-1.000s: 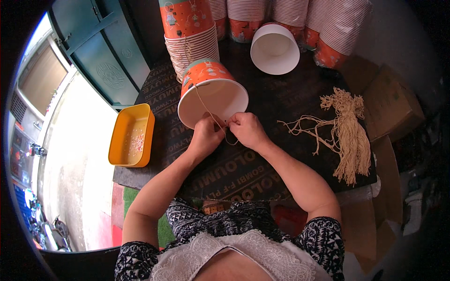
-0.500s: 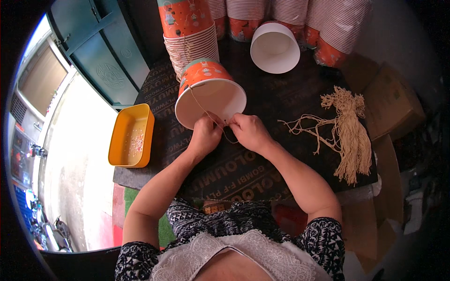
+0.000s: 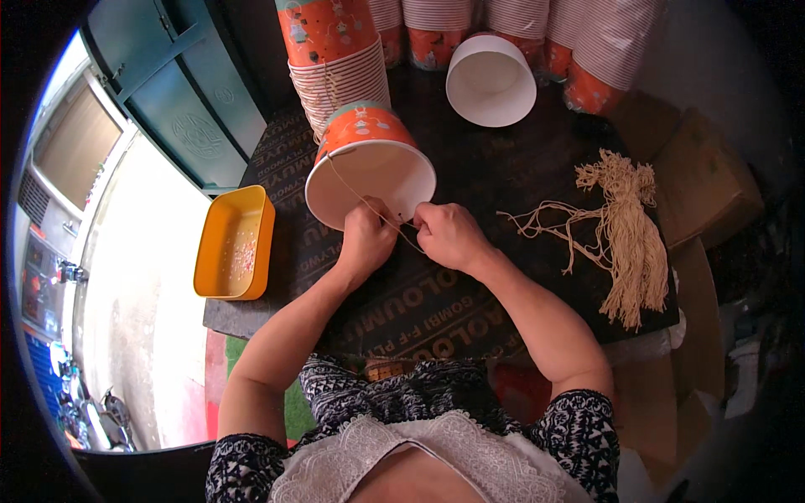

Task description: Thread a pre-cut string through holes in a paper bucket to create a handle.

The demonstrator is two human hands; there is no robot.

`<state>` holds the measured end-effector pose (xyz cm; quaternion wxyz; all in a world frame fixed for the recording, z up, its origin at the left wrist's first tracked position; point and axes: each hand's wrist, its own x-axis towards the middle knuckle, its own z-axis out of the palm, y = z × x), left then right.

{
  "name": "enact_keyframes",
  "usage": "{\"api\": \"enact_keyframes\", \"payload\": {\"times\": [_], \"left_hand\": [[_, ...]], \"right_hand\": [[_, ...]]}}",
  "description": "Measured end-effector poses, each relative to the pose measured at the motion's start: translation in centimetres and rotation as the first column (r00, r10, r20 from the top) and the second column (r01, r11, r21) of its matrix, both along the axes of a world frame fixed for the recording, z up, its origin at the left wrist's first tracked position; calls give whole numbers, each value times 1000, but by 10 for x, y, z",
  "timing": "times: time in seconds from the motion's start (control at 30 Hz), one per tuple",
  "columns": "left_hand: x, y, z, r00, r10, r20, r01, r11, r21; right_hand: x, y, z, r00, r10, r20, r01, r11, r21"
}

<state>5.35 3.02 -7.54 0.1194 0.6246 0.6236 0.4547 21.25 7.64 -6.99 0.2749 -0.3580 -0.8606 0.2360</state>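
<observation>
An orange paper bucket [image 3: 369,130] with a white inside lies tipped on the dark table, its mouth facing me. A beige string [image 3: 341,179] runs from the far left of its rim across the mouth to my hands. My left hand [image 3: 367,235] is closed at the near rim, its fingers pinching the rim and string; the fingertips are partly inside the mouth. Just right of it, my right hand [image 3: 449,236] is closed in a pinch on the string by the rim. A loose string end hangs between the two hands. The exact grip of the fingertips is partly hidden.
Left stands a yellow plastic tub [image 3: 228,260] with small pale bits inside. A bundle of beige strings [image 3: 631,243] lies right. Behind are a tall stack of orange buckets [image 3: 340,92], a single white-lined bucket [image 3: 491,84] and several wrapped stacks [image 3: 599,50]. Cardboard [image 3: 700,176] leans at right.
The bucket has shifted slightly left and tilted a little. My right hand has drawn slightly away from the left, and the string between them looks straighter.
</observation>
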Motion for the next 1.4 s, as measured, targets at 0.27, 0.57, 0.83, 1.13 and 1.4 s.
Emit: {"api": "enact_keyframes", "payload": {"times": [0.27,0.57,0.83,1.13,1.4], "left_hand": [[-1,0,4,999,40,-19,-40,998,38],[-9,-3,5,999,13,38,-8,994,-106],[-10,-22,31,951,6,309,121,913,-390],[-27,-108,90,848,78,524,-181,972,148],[-73,-95,139,688,-172,705,184,981,59]], "right_hand": [[-1,2,2,997,75,-23,-73,996,47],[4,11,17,989,-141,38,142,989,-32],[-10,22,1,934,-152,-323,123,987,-108],[3,10,26,848,-102,-519,112,994,-12],[-1,-14,58,889,128,-439,2,959,283]]}}
